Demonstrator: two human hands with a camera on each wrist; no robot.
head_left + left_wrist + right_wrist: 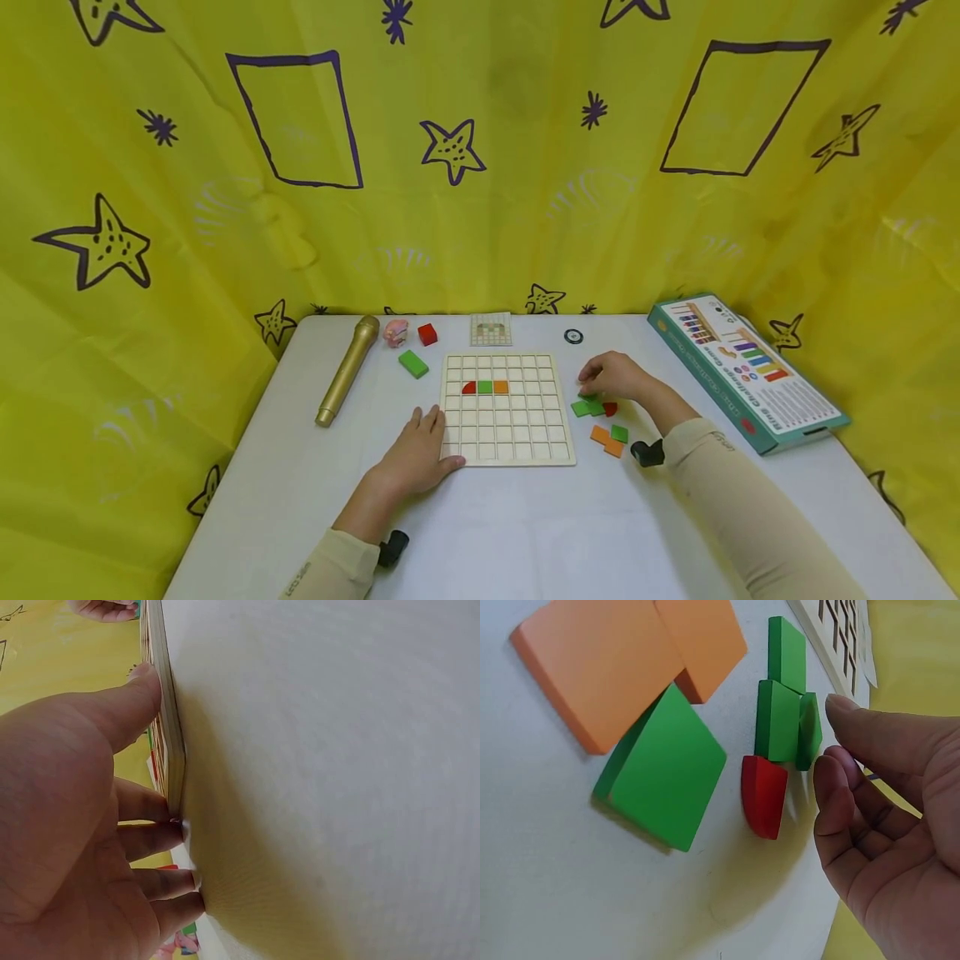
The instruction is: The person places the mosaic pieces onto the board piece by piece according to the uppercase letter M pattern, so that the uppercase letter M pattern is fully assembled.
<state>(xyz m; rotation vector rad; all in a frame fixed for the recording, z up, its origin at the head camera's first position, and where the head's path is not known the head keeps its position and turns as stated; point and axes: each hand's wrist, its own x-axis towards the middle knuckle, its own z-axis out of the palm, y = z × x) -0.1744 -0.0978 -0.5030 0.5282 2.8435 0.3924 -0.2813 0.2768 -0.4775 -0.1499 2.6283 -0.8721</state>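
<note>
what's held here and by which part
The left hand only touches the board at its near left corner. The right hand is at a green tile; whether it pinches its edge cannot be told.

- Yellow cloth [502,242] hangs before me and on both sides, softly creased.
- Dark starfish [453,152], spiky bursts [593,110] and two four-sided outlines [300,121] mark it; I also see faint pale shells [592,192].
- My bench [510,542] is white, its far edge near the cloth.
- Soft shadows [247,847] lie on it.
</note>
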